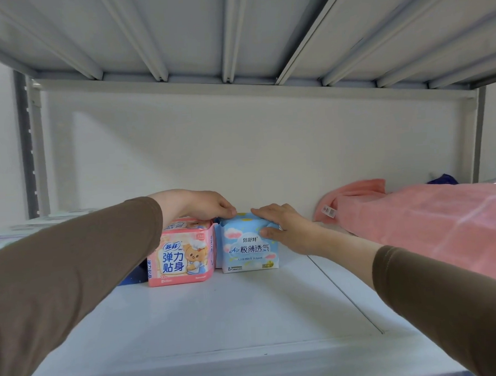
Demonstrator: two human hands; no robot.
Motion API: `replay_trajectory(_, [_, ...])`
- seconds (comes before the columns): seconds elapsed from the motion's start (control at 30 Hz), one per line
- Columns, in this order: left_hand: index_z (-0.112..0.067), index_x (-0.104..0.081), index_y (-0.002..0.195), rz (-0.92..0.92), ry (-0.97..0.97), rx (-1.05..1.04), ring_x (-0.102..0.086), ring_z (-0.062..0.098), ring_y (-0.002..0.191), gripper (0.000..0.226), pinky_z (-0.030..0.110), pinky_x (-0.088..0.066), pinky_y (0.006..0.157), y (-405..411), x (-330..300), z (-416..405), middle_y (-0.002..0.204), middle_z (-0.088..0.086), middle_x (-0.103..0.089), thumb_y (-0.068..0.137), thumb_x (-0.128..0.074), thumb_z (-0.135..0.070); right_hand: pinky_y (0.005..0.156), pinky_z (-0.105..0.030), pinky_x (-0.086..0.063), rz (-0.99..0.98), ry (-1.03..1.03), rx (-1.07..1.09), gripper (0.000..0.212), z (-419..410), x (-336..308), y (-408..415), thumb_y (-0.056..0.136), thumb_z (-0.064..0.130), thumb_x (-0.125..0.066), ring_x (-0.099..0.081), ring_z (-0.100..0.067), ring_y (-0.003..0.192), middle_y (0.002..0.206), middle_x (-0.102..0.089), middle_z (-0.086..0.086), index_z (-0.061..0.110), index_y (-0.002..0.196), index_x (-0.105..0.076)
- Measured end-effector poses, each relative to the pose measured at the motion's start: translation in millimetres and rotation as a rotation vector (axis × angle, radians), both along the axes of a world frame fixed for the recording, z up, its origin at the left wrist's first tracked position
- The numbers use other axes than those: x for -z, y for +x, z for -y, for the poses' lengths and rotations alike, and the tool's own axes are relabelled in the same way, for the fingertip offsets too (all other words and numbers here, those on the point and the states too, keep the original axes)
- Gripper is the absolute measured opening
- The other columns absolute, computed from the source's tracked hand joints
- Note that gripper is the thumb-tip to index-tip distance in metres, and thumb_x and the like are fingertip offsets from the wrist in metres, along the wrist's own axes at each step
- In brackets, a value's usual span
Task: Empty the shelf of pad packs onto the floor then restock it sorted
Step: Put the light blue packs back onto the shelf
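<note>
A: Step in hand? 2 packs stand upright on the shelf (247, 308), touching side by side.

B: Judged restocking, though it could equally be clearing; 1 frame does not settle it. Right hand (283, 229) grips the blue pack (248, 252): fingers curled over its top, thumb on its front face. Left hand (210, 205) rests on top of the pink pack (181, 254), fingertips at the seam between the 2; whether it pinches anything, cannot tell.

A: Next move?

B: If restocking: square the blue pack against the pink one, then release.

A: Surroundings?

B: Right of the right-hand grip, near, a pink towel (432, 218) lies on the shelf, a dark blue item (441, 180) behind it. Left of the left-hand grip, under the sleeve, a dark blue pack (133, 275) partly shows. The towel limits room for further packs rightward.
</note>
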State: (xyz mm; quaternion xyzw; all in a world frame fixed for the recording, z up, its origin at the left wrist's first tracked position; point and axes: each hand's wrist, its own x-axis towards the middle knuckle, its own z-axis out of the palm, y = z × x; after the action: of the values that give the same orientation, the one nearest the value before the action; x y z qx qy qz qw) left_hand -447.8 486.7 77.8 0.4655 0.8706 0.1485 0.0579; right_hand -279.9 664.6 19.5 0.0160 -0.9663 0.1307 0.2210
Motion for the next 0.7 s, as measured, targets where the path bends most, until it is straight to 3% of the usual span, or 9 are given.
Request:
replay_trajectory(0.07, [-0.019, -0.067, 0.099, -0.004, -0.008, -0.011, -0.052, 0.015, 0.087, 0.037, 0.032, -0.044, 0.088, 0.3, 0.4, 2.2, 0.098, -0.003, -0.067, 0.099, -0.047, -0.051, 0.107, -0.027, -0.024, -0.008, 0.005, 0.003, 0.054, -0.6, -1.2, 2.5, 0.102, 0.033, -0.050, -0.029, -0.015, 0.129, 0.147, -0.039, 0.009, 0.028, 0.153, -0.032])
replay_trajectory(0.17, [-0.032, -0.058, 0.120, -0.008, -0.009, -0.044, -0.052, 0.013, 0.109, 0.027, 0.030, -0.037, 0.103, 9.1, -0.4, 6.1, 0.121, -0.007, -0.058, 0.100, -0.047, -0.048, 0.105, -0.026, -0.025, -0.025, -0.013, 0.002, 0.057, -2.0, -2.8, 7.2, 0.100, 0.036, -0.054, -0.028, -0.015, 0.132, 0.148, -0.039, 0.010, 0.029, 0.152, -0.033])
replay_trajectory(0.27, [-0.029, -0.042, 0.147, -0.057, 0.033, -0.060, -0.057, 0.016, 0.116, 0.051, 0.027, -0.041, 0.099, 18.7, -1.2, 9.7, 0.139, -0.005, -0.054, 0.100, -0.047, -0.049, 0.109, -0.033, -0.031, -0.062, -0.022, 0.008, 0.057, -1.8, -2.5, 11.5, 0.098, 0.038, -0.057, -0.029, -0.016, 0.131, 0.146, -0.041, 0.009, 0.031, 0.150, -0.037])
replay_trajectory(0.4, [-0.031, -0.039, 0.149, -0.107, 0.138, -0.034, -0.063, 0.014, 0.099, 0.052, 0.023, -0.043, 0.083, 26.4, 0.8, 15.9, 0.146, -0.006, -0.045, 0.100, -0.047, -0.048, 0.113, -0.043, -0.029, -0.110, -0.009, 0.033, 0.054, 1.0, -2.8, 17.7, 0.096, 0.041, -0.058, -0.027, -0.014, 0.134, 0.147, -0.041, 0.011, 0.033, 0.147, -0.040])
replay_trajectory(0.5, [-0.031, -0.040, 0.149, -0.207, 0.176, -0.005, -0.045, 0.018, 0.131, 0.052, 0.028, -0.036, 0.104, 32.0, 1.8, 20.4, 0.156, -0.002, -0.034, 0.100, -0.047, -0.048, 0.112, -0.047, -0.029, -0.144, 0.007, 0.055, 0.052, 3.5, -3.4, 21.7, 0.096, 0.043, -0.058, -0.027, -0.015, 0.135, 0.148, -0.040, 0.011, 0.035, 0.145, -0.043])
replay_trajectory(0.63, [-0.029, -0.044, 0.146, -0.248, 0.269, 0.054, -0.040, 0.021, 0.135, 0.050, 0.030, -0.033, 0.103, 46.4, 5.5, 27.4, 0.154, -0.003, -0.036, 0.099, -0.051, -0.044, 0.112, -0.048, -0.029, -0.215, 0.023, 0.073, 0.048, 6.7, -2.4, 29.2, 0.096, 0.044, -0.057, -0.028, -0.016, 0.135, 0.147, -0.042, 0.012, 0.035, 0.141, -0.047])
replay_trajectory(0.7, [-0.027, -0.044, 0.146, -0.328, 0.277, 0.076, -0.031, 0.021, 0.141, 0.049, 0.031, -0.026, 0.111, 55.4, 8.2, 33.6, 0.154, -0.005, -0.038, 0.100, -0.051, -0.042, 0.111, -0.048, -0.030, -0.242, 0.019, 0.077, 0.047, 9.1, -2.9, 34.5, 0.095, 0.043, -0.058, -0.028, -0.017, 0.135, 0.147, -0.042, 0.012, 0.035, 0.140, -0.048])
